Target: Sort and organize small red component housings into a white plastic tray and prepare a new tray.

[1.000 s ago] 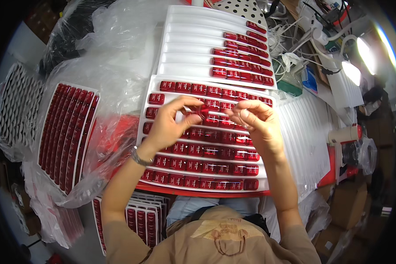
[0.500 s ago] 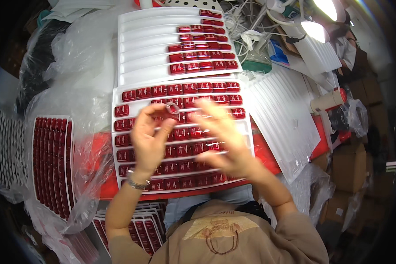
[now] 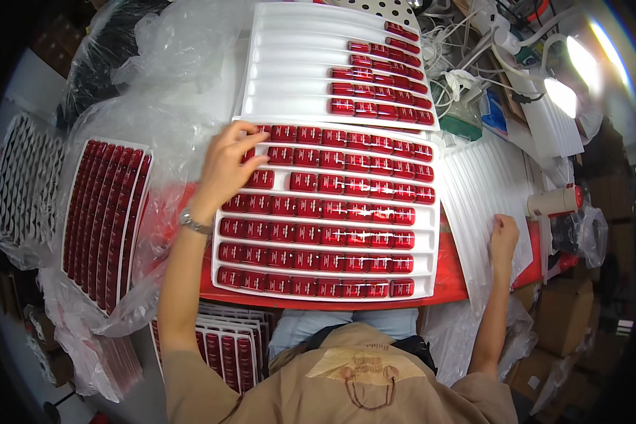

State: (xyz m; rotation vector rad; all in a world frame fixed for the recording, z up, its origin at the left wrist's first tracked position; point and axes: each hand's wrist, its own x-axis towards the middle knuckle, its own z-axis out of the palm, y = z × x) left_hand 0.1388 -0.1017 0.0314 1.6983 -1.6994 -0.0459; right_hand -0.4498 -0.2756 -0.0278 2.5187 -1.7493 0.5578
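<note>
A white ribbed tray (image 3: 425, 244) lies before me with several rows of small dark-red bottles (image 3: 316, 234) lying on their sides. My left hand (image 3: 226, 159) is at its upper left corner, with thumb and fingers around a red bottle (image 3: 250, 155) at the left end of a row, partly hidden by the fingers. One row below, a gap (image 3: 282, 181) shows between two bottles. Off to the right, my right hand (image 3: 504, 237) rests at the stacked white ribbed sheets (image 3: 484, 191). Its fingers are curled in, and whatever may be inside them is hidden.
Behind stands a second white tray (image 3: 290, 63), partly filled with red bottles at its right. More filled trays (image 3: 106, 219) lie at left among clear plastic film (image 3: 169, 120). Lit lamps (image 3: 562, 95), cables and a beige cylindrical device (image 3: 555, 201) are at right.
My left hand has gone from the tray's middle to its upper left corner. My right hand has left the tray for the ribbed sheets. The whole view has shifted.
</note>
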